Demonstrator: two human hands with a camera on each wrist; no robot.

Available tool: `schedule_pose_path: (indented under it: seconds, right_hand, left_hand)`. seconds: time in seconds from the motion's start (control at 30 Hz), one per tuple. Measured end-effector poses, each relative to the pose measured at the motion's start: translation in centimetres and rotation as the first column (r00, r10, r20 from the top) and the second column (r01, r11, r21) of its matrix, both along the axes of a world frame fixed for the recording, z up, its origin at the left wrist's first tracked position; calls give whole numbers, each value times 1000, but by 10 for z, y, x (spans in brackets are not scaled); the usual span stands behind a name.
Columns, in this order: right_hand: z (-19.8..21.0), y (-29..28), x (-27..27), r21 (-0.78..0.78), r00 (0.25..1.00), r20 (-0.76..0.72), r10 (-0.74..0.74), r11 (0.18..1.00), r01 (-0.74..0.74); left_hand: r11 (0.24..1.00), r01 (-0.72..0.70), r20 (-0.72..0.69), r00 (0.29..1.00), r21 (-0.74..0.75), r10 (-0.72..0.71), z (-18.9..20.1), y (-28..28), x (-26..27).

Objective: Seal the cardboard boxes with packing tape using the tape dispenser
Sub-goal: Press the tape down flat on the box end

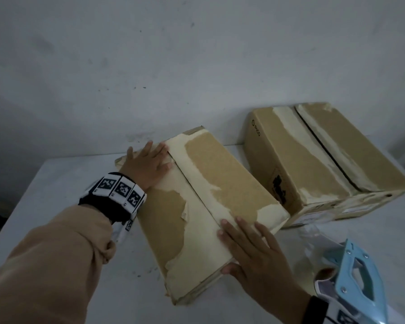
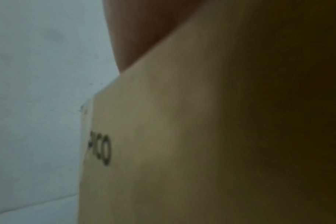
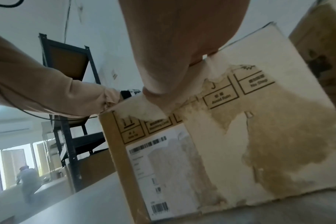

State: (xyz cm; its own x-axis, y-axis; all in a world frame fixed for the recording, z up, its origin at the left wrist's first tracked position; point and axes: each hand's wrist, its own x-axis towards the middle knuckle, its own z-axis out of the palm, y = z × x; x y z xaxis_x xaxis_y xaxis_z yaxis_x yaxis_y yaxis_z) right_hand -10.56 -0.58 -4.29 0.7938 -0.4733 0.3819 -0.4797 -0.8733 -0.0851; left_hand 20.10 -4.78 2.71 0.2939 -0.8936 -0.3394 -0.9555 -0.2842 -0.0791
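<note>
White tabletop point(image 1: 56, 183) runs up to a scuffed pale wall point(image 1: 150, 66), and on it I have two cardboard boxes. My left hand point(image 1: 147, 163) lies flat on the far end of the near box point(image 1: 220, 183), fingers straight and spread across the top flap next to the centre seam point(image 1: 194, 190); I press down rather than hold anything. My right hand point(image 1: 250, 249) lies flat on the near end of the same box, fingers stretched over the right flap and the thumb hooked down over the near edge, so it too is open against the cardboard. On this box both flaps are down and meet along the seam, with torn pale patches where the outer paper has peeled away. From the right wrist view I see its end face with a barcode label point(image 3: 153, 166) and printed handling symbols. A second box point(image 1: 325, 160) stands just beside it to the right, near the wall, flaps down with a dark gap along its seam. Near my right wrist, at the lower right corner, the light blue tape dispenser point(image 1: 358, 277) rests on the table, apart from both hands. Over in the background of the right wrist view a black metal shelf point(image 3: 67, 91) stands against the wall.
</note>
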Motion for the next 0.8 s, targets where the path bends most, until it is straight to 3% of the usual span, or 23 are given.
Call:
schedule_pose_path:
  seconds: [0.27,0.4,0.47,0.63,0.8]
  right_hand:
    - [0,9,37,3,991,57,-120,993,120]
    - [3,7,50,38,994,33,-106,994,104]
    - [7,3,49,63,996,49,-78,995,75]
    - [14,-7,24,63,994,79,79,994,-84]
    - [6,11,10,53,992,75,98,993,-102]
  left_hand:
    - [995,89,-161,984,49,-80,-3,74,-77]
    - [974,124,-22,991,-187,-130,-18,104,-110]
    - [959,69,-60,994,-276,-89,-28,111,-118]
    - [934,106,-37,991,-342,-127,-32,111,-117]
    - [823,355,84,930,-443,-357,-39,110,-103]
